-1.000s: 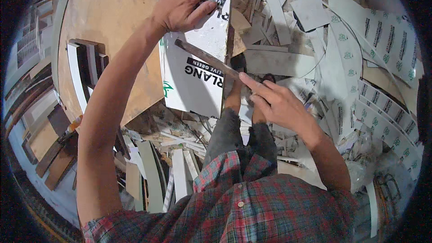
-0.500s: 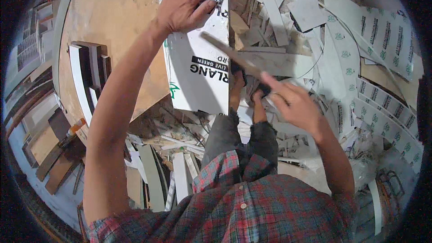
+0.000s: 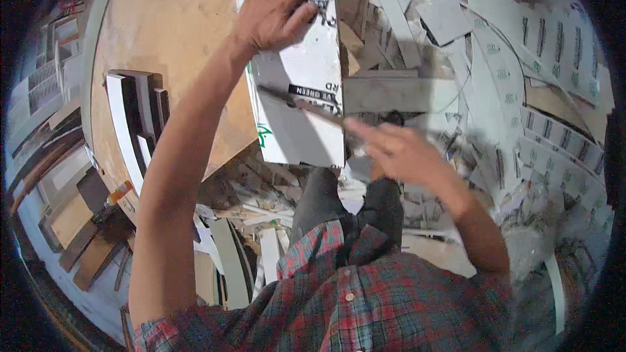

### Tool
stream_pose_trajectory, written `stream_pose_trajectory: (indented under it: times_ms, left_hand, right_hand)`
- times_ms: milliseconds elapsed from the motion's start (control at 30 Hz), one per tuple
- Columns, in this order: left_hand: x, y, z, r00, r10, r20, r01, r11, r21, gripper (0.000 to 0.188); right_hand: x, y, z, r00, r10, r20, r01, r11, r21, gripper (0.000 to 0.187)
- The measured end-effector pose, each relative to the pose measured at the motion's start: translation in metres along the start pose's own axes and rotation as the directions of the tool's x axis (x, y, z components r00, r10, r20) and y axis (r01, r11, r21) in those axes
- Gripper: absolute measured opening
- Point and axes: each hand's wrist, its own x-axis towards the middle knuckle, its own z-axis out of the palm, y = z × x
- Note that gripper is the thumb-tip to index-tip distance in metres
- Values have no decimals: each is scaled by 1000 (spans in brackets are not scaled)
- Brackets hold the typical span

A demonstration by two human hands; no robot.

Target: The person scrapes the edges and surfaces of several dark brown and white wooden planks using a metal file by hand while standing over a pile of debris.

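A white board [image 3: 297, 140] with black and green print lies along the right side of the wooden tabletop, its near end jutting past the tabletop's edge. My left hand [image 3: 277, 13] rests flat on the board's far part, fingers spread, a ring on one of them. In my right hand [image 3: 414, 160] is a long, narrow flat file [image 3: 319, 114], smeared by motion. It slants up and left across the board's right edge, its far end over the printed face. The right fingers are closed round its near end, with the index finger stretched along it.
Dark-and-white strips [image 3: 127, 127] stand on the wooden tabletop [image 3: 189, 32] at the left. Offcuts and scraps [image 3: 394, 23] litter the floor around my legs. Printed white sheets [image 3: 554, 58] lie at the right. An orange-capped bottle [image 3: 119, 192] is by the tabletop's left corner.
My right hand has moved left with the file, which now reaches farther across the board and lies nearer its near end. The left hand stays flat on the board. The view has shifted slightly.
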Motion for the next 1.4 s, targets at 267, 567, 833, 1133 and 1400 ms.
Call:
stream_pose_trajectory:
  times_ms: [267,567,833,1133,1400]
  left_hand:
    - [5,5,0,999,19,-38,-18,1000,15,66]
    - [4,6,2,999,12,-49,-12,1000,12,65]
    - [1,7,3,998,8,-63,-8,1000,-7,64]
    - [0,6,4,997,7,-83,-6,1000,13,62]
    - [-1,0,3,999,16,-46,-16,1000,12,65]
  right_hand:
    - [-2,-13,14,983,119,136,-96,982,-164,58]
    - [-1,-6,0,996,-90,-9,85,965,-248,57]
    - [-4,19,5,990,-136,-27,130,977,-167,61]
    - [-5,22,-7,992,-116,57,126,970,-210,62]
    - [-27,41,-36,988,16,-155,-12,1000,28,62]
